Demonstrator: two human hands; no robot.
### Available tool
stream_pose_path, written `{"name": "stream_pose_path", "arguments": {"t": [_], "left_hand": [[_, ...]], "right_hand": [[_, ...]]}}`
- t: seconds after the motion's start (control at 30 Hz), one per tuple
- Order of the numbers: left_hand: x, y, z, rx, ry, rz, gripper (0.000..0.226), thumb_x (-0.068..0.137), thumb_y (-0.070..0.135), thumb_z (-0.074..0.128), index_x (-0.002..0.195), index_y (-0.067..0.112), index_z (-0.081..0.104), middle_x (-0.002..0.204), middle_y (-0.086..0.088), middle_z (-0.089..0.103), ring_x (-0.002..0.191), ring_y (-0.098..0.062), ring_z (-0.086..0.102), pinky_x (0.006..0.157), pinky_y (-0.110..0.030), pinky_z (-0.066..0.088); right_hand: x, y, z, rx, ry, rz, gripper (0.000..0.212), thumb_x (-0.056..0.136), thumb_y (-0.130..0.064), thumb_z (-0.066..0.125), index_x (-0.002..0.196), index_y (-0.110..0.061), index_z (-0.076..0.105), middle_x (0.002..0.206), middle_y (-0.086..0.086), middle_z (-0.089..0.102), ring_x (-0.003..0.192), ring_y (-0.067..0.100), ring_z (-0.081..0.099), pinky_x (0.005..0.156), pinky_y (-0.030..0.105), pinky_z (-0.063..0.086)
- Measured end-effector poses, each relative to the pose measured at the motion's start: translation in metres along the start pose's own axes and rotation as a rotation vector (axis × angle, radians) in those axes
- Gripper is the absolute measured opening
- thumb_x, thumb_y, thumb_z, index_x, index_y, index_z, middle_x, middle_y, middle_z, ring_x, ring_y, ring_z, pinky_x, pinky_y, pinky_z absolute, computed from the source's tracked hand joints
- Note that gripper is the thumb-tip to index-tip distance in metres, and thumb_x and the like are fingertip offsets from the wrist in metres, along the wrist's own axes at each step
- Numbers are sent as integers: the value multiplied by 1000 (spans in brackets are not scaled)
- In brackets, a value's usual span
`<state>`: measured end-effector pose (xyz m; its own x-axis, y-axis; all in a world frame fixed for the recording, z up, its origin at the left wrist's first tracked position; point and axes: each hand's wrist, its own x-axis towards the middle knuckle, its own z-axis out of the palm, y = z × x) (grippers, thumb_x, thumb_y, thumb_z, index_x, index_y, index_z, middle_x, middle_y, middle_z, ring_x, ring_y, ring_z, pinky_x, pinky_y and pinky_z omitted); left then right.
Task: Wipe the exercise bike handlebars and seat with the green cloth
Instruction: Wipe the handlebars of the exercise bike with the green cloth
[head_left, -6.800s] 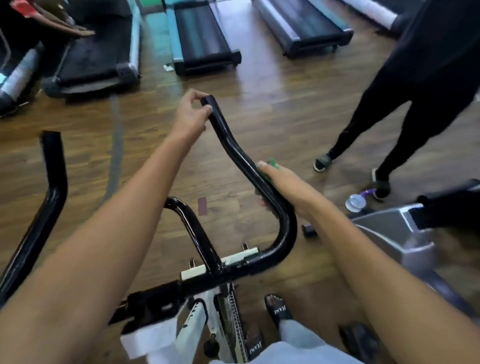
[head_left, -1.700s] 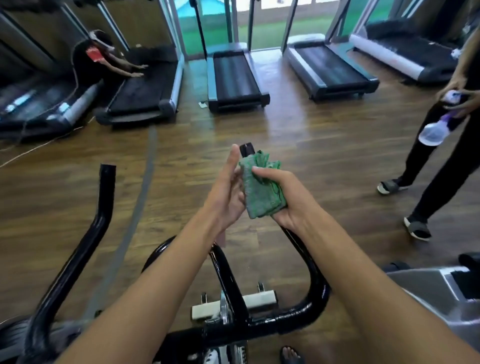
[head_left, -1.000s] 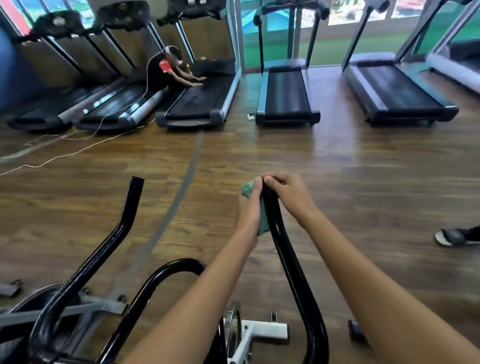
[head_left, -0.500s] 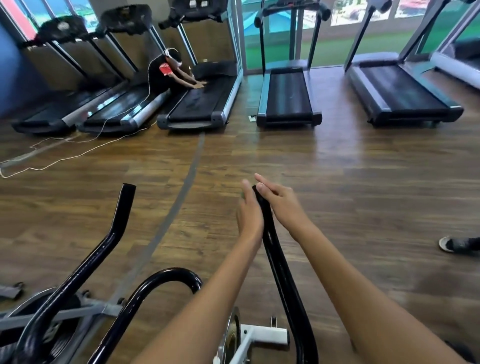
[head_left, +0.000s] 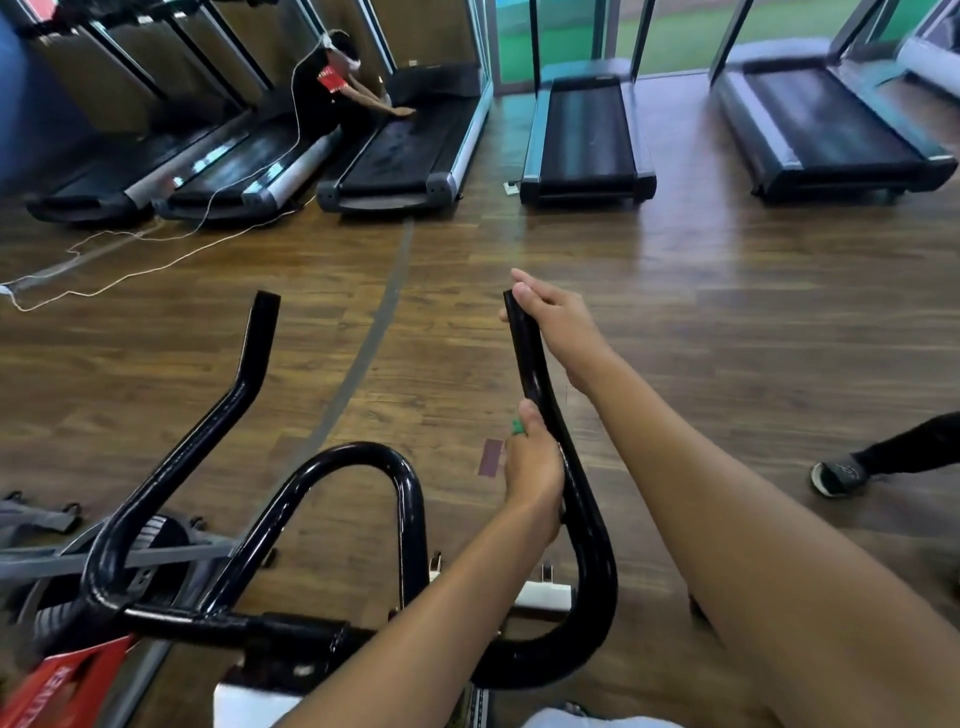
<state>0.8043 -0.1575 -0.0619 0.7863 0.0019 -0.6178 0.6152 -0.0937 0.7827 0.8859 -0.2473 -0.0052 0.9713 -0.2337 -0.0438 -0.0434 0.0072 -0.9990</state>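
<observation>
A glossy wooden floor (head_left: 701, 322) fills the room. Treadmills (head_left: 584, 135) line the far side from ten to two o'clock, before tall windows (head_left: 566, 31) showing green outside. A white cord (head_left: 156, 249) trails at ten o'clock.

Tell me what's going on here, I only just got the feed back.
A person is wiping the right handlebar of an exercise bike. The left hand grips the bar partway down with the green cloth bunched in it, only a corner showing. The right hand holds the bar's top end. The left handlebar is untouched now. The seat isn't in view.
</observation>
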Motion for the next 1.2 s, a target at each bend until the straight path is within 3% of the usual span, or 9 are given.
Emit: {"name": "stream_pose_path", "arguments": {"t": [0.13, 0.27, 0.37, 0.43, 0.47, 0.53, 0.6, 0.87, 1.2], "left_hand": [[-39, -20, -13, 121, -100, -73, 73, 98, 68, 22, 135, 14, 55, 128, -14, 62, 118, -33, 59, 106, -47, 45], [-67, -28, -29, 281, -217, -62, 69, 101, 62, 20, 151, 17, 37, 150, -12, 45, 138, -31, 43, 116, -40, 32], [-85, -27, -45, 533, -340, 22, 70, 101, 64, 18, 151, 19, 39, 151, -13, 44, 140, -30, 40, 115, -38, 29], [-95, -23, -65, 793, -485, 168, 63, 102, 61, 20, 134, 21, 56, 138, -15, 57, 132, -30, 48, 105, -34, 34], [-97, -22, -77, 950, -562, 262, 55, 103, 58, 22, 112, 23, 63, 120, -16, 64, 121, -32, 56, 96, -32, 37], [-101, -15, -99, 1247, -667, 441, 48, 103, 58, 24, 75, 27, 47, 80, -10, 57, 85, -31, 59, 81, -34, 40], [-101, -10, -110, 1383, -714, 526, 49, 102, 60, 25, 69, 24, 38, 67, 1, 47, 63, -18, 47, 69, -35, 36], [-92, -21, -132, 1464, -683, 726, 48, 94, 71, 27, 97, 26, 45, 97, -2, 63, 87, -30, 59, 71, -40, 41], [-96, -31, -144, 1559, -528, 1002, 71, 87, 78, 14, 122, 25, 46, 101, 0, 67, 86, -28, 64, 68, -38, 46]], "right_hand": [[-5, -3, 6, 55, 50, 8, 33, 106, -22, 48, 137, -14, 58, 100, 17, 69, 94, 18, 66, 67, 9, 51], [-7, -6, 5, 37, 43, 14, 32, 106, -22, 48, 135, -13, 58, 91, 13, 67, 86, 15, 63, 70, 13, 53], [-8, -5, 7, 28, 58, 16, 31, 106, -23, 48, 134, -14, 59, 85, 10, 68, 80, 15, 65, 85, 30, 56], [-9, -5, 9, 36, 74, 14, 29, 106, -21, 49, 130, -12, 61, 84, 10, 66, 75, 16, 65, 86, 37, 58], [-10, -6, 10, 30, 78, 14, 28, 106, -20, 48, 129, -11, 61, 85, 10, 65, 74, 16, 64, 84, 39, 59], [-11, -8, 10, 3, 77, 12, 28, 106, -20, 47, 127, -9, 62, 87, 10, 63, 74, 17, 64, 81, 40, 59], [-11, -8, 12, -4, 80, 12, 25, 106, -21, 48, 122, -10, 64, 86, 8, 63, 76, 19, 64, 81, 43, 59], [-13, -10, 14, -1, 91, 29, 20, 107, -21, 45, 112, -15, 63, 82, 9, 62, 75, 22, 61, 71, 34, 59], [-11, -10, 16, -55, 114, 31, 22, 107, -22, 45, 119, -15, 62, 90, 8, 61, 77, 19, 61, 77, 36, 59]]}}
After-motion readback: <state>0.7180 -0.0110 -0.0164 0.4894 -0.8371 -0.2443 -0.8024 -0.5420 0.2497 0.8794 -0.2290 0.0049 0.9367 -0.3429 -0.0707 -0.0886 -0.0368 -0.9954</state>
